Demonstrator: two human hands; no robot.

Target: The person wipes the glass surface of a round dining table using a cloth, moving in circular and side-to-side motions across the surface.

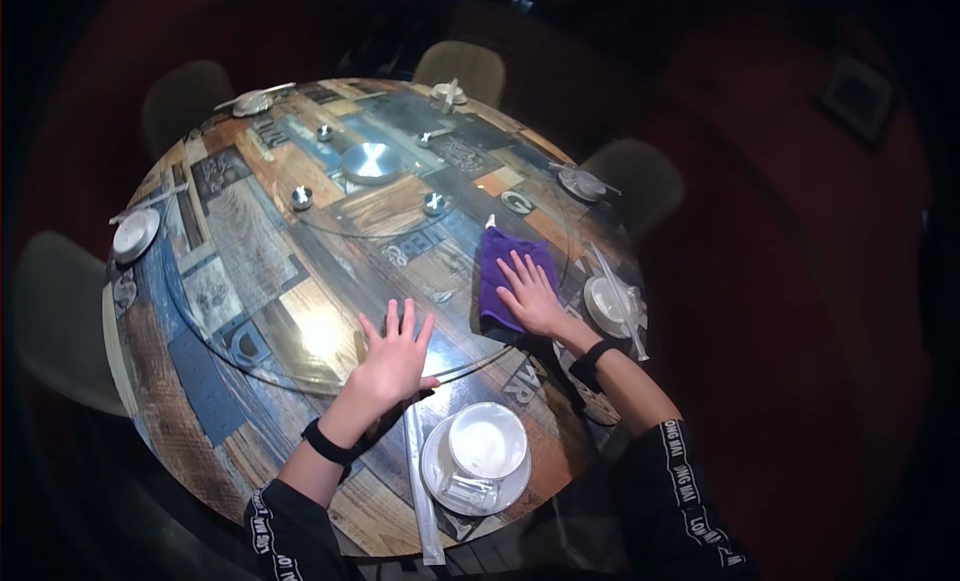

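Note:
My right hand [531, 292] lies spread on a folded purple cloth [495, 281], which rests on the right part of a round glass turntable [360, 277]. A small white tip sticks out at the cloth's far edge. My left hand [394, 356], fingers apart, is at the turntable's near edge and holds nothing; whether its palm touches the glass I cannot tell. Just below it, a white plate [433, 480] carries a white bowl [489, 440] and a clear glass [471, 492]. Wrapped chopsticks [421, 491] lie along the plate's left side.
The round table [187, 461] has a patchwork wood pattern. More settings surround it, including a dish [136, 236] at left and a bowl [609, 305] at right. A metal disc [372, 163] marks the turntable's centre. Chairs stand around, one [67, 326] at left and one [460, 69] at the far side.

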